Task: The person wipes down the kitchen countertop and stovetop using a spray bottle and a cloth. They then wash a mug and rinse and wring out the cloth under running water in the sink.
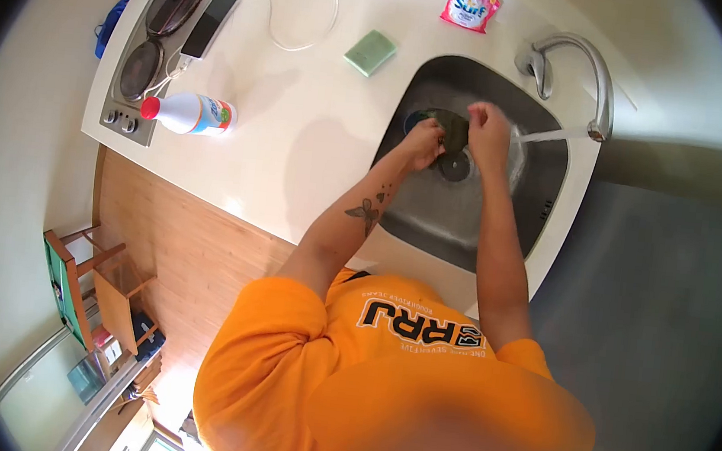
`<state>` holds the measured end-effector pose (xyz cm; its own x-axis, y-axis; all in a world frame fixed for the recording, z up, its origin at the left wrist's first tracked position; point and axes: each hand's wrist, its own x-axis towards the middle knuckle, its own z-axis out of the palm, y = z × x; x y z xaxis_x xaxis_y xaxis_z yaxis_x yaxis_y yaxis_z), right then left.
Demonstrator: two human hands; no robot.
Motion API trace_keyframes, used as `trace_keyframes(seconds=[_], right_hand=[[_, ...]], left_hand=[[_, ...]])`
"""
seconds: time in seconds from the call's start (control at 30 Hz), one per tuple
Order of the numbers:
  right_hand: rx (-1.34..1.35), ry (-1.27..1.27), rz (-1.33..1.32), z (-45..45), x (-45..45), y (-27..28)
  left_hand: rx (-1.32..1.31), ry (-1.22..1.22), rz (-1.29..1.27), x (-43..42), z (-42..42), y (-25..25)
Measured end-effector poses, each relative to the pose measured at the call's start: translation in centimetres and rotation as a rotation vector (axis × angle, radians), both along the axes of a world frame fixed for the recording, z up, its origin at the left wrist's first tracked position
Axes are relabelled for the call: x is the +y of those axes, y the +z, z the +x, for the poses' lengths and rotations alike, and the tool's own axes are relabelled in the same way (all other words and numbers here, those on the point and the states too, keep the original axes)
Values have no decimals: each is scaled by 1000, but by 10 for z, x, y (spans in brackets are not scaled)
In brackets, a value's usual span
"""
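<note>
Over the grey sink basin [456,226], my left hand [423,145] is closed on a wet-looking dark green cloth [451,132]. My right hand [489,135], slightly blurred, has its fingers curled at the cloth's right edge and appears to grip it. The round drain [454,166] lies just below the cloth. Water runs from the curved tap [598,127] at the sink's right side, falling to the right of my right hand.
A green soap-like block [371,53] and a pink Surf packet [471,3] lie on the counter [300,133]. Further left are a white bottle with a red cap [187,113], a phone [210,27] on a white cable and a two-plate hob [143,70].
</note>
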<state>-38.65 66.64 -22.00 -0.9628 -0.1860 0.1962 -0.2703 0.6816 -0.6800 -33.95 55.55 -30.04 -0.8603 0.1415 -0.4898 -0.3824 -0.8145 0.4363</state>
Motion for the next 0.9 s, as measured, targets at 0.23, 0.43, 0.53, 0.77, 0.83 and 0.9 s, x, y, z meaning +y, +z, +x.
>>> trace_keyframes(seconds=[0.23,0.43,0.53,0.77,0.83,0.9], right_hand=[[114,-51,-105,-108,-69,18],[-36,-459,-97,-148,-108,-9],[-43,-555,-148,-155,-119,-8],[-43,-423,-191,-169,-89,-14],[9,-383,-234,-153,-76,0],[358,-343,-315,-124,-57,16]], left_hand=[[123,-598,-533,-11,3,22],[323,-408,-496,-4,12,-49],[279,-278,-286,-11,21,-26],[265,-230,-648,-48,21,60],[242,-58,-599,-43,6,62],[330,157,-846,-42,-19,40]])
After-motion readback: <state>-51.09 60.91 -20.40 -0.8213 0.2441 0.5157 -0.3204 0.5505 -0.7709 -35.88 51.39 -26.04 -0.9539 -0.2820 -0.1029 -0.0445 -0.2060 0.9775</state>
